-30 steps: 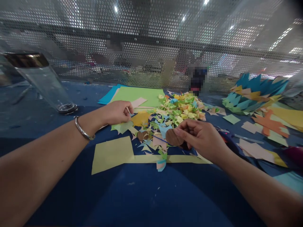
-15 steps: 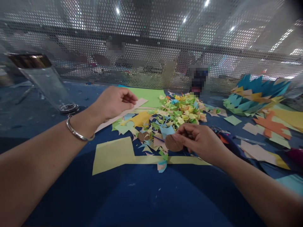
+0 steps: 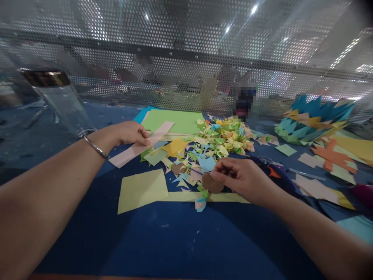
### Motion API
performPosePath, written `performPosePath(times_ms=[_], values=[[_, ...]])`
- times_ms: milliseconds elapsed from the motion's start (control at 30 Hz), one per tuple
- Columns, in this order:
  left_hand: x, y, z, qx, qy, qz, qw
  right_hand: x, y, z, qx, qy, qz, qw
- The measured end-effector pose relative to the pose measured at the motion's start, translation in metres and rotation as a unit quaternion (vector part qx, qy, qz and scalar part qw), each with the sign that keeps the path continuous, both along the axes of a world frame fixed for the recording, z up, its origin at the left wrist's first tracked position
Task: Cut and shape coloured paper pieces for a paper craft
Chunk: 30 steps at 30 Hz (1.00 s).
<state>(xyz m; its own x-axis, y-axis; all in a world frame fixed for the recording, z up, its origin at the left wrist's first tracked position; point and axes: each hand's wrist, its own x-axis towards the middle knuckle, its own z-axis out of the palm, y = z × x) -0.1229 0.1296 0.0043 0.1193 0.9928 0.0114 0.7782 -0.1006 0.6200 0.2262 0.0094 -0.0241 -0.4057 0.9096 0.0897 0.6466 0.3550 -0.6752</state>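
- While the left hand [image 3: 135, 134], left of centre in the frame, curls its fingers around the edge of a pale pink paper strip [image 3: 125, 154], pinching it, the strip slants up onto a green sheet [image 3: 175, 119].
- The right hand [image 3: 233, 175], right of centre, is mostly closed, thumb and fingertips pinching a brown disc [image 3: 212, 183] by its edge near the middle of the frame.
- A thin blue rod [image 3: 196, 170] points at the disc; its far end is hidden, and whether this hand also grips it I cannot tell.
- Those fingers hide part of the disc; both forearms run out of frame at the lower corners.
- Beyond the perforated metal panel [image 3: 180, 35] everything is blurred, and two patches are pixelated.
- At centre, jagged paper scraps lie beside a heap of crumpled, pointed paper pieces [image 3: 227, 138], mostly yellow-green.
- A flat, roughly rectangular pale yellow sheet [image 3: 142, 190] lies on the smooth dark blue worktop [image 3: 163, 245], lower left of centre.
- Upper left stands a clear bottle [image 3: 65, 107] with a shiny brown cap; upper right, a spiky layered paper ring [image 3: 311, 120].
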Motion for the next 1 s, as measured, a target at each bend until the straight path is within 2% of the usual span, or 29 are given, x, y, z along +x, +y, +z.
performPosePath(times_ms=[100, 167, 200, 233, 333, 433, 567, 667, 733, 833, 900, 1000], values=[[0.000, 0.003, 0.002, -0.018, -0.022, -0.003, 1.000, 0.000, 0.000, 0.000, 0.004, 0.002, 0.001, 1.000], [0.005, 0.004, 0.007, -0.009, -0.080, -0.008, 0.997, 0.000, -0.001, 0.001, 0.002, 0.012, -0.002, 1.000], [0.010, 0.003, 0.009, 0.012, -0.138, -0.012, 0.990, 0.000, -0.001, 0.002, -0.002, 0.024, -0.007, 1.000], [0.017, 0.000, 0.012, 0.047, -0.200, -0.022, 0.978, 0.000, -0.001, 0.003, -0.008, 0.040, -0.011, 0.999], [0.047, -0.015, 0.015, 0.134, -0.272, -0.045, 0.952, 0.000, 0.000, 0.006, -0.031, 0.125, -0.030, 0.991], [0.084, -0.040, 0.013, 0.181, -0.350, -0.093, 0.914, -0.003, 0.001, 0.005, -0.063, 0.238, -0.051, 0.968], [0.121, -0.070, 0.008, 0.180, -0.388, -0.107, 0.897, -0.012, -0.001, 0.003, -0.112, 0.328, -0.067, 0.936], [0.133, -0.083, 0.006, 0.208, -0.394, -0.117, 0.887, -0.019, -0.004, 0.003, -0.138, 0.360, -0.051, 0.921], [0.136, -0.085, 0.005, 0.212, -0.384, -0.109, 0.892, -0.023, -0.005, 0.003, -0.148, 0.374, -0.041, 0.915], [0.136, -0.084, 0.000, 0.191, -0.397, -0.096, 0.893, -0.026, -0.004, 0.003, -0.154, 0.382, -0.039, 0.910], [0.136, -0.085, -0.003, 0.150, -0.429, -0.090, 0.886, -0.025, -0.003, 0.002, -0.149, 0.384, -0.047, 0.910], [0.137, -0.091, -0.005, -0.004, -0.486, -0.059, 0.872, -0.023, -0.002, 0.003, -0.141, 0.386, -0.065, 0.910]])
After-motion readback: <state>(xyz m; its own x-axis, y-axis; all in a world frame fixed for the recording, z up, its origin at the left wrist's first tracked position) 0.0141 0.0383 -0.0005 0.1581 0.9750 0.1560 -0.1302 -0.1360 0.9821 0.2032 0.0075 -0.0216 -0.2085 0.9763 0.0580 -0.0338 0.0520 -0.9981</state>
